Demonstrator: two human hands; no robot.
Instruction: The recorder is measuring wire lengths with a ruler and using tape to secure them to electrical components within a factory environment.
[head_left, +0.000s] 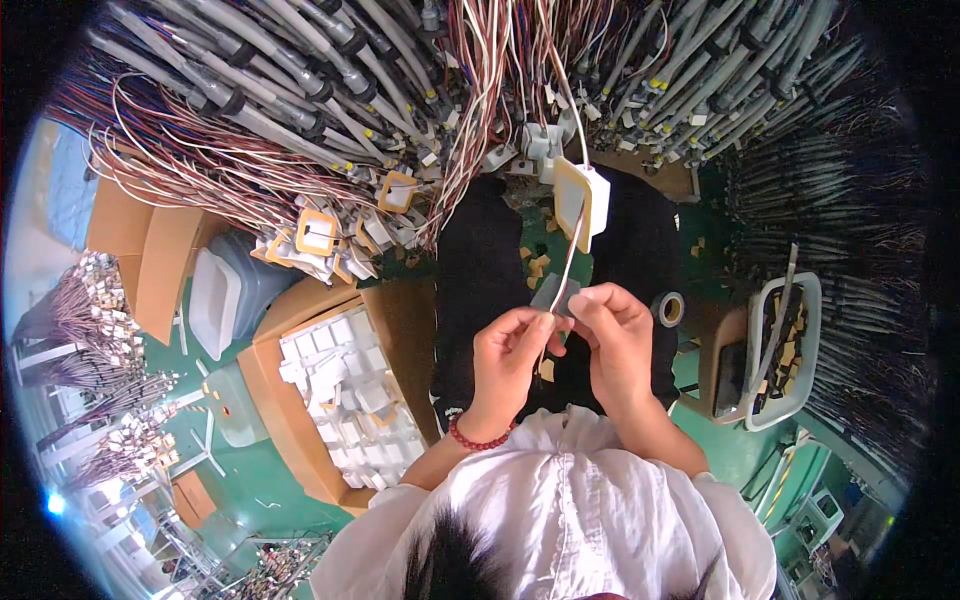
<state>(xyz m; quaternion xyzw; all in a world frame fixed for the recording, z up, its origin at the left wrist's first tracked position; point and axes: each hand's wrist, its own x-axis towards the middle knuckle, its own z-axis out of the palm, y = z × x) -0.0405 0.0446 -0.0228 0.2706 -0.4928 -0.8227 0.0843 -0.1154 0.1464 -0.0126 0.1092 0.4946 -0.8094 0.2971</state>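
Observation:
My left hand (507, 362), with a red bead bracelet at the wrist, pinches a thin white-and-brown cable (569, 262) between thumb and finger. Beside it, my right hand (622, 345) has thumb and fingertip closed on a small dark translucent strip (550, 291), which looks like tape and lies against the cable. Upward from my hands the cable runs to a white square housing (597, 205) with a tan rim, hanging over my lap. Part of the strip is hidden by my fingers.
An open cardboard box (262, 385) of white square parts stands at the left, near a grey bin (215, 290). Cable bundles (300, 60) hang ahead. A tape roll (668, 309) is beside my right leg, and a plastic tub (808, 330) of tan pieces sits further right.

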